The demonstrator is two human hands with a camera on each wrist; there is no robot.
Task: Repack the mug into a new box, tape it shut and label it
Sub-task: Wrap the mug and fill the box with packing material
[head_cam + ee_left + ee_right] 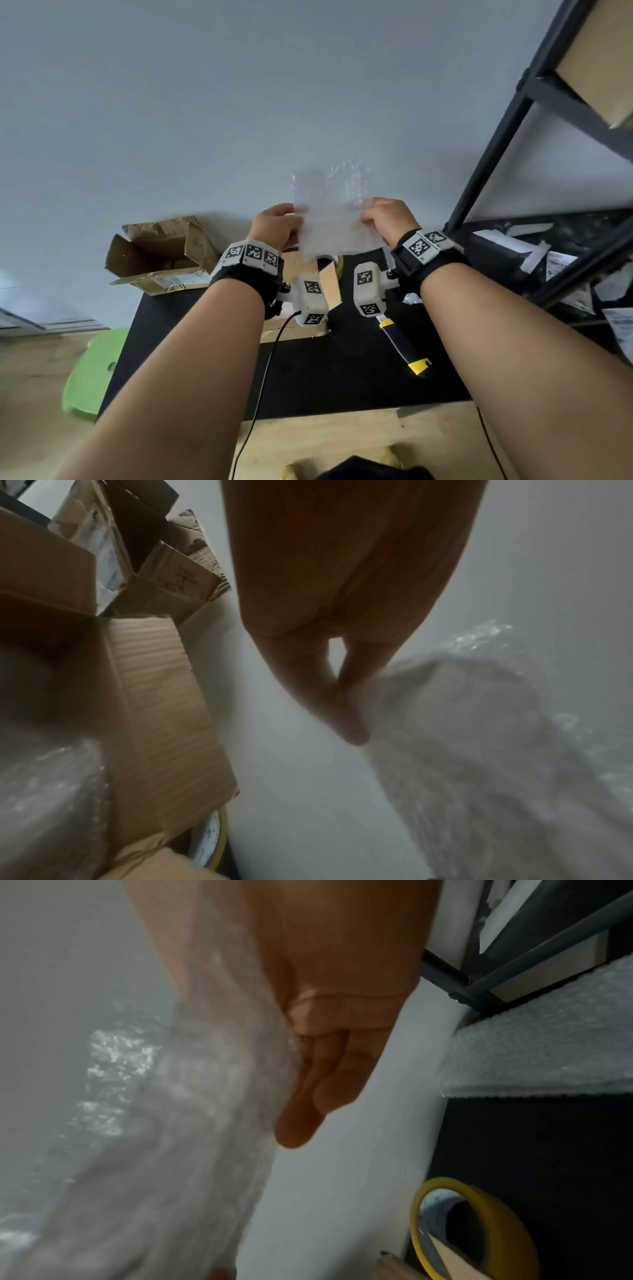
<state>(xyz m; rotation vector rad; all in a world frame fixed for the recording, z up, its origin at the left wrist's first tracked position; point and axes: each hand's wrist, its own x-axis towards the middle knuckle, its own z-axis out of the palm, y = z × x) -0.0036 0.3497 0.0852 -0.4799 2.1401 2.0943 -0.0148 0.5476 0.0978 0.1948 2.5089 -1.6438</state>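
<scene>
— What sort of place is this?
— A packing corner. A black table (342,370) stands against a plain wall (205,102).
— What shows it?
— Open cardboard boxes (154,257), a yellow tape roll (472,1229), a utility knife (406,346) on the table; metal shelving (534,102) beside the table.

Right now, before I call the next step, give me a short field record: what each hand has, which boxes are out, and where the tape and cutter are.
left hand: grips left edge of the clear bubble wrap sheet
right hand: grips its right edge
sheet: held up above the black table
torn brown cardboard box: open, far left corner
second open cardboard box: below the hands, bubble wrap inside
yellow tape roll: on table beside that box
yellow-and-black utility knife: on table
mug: not visible
</scene>
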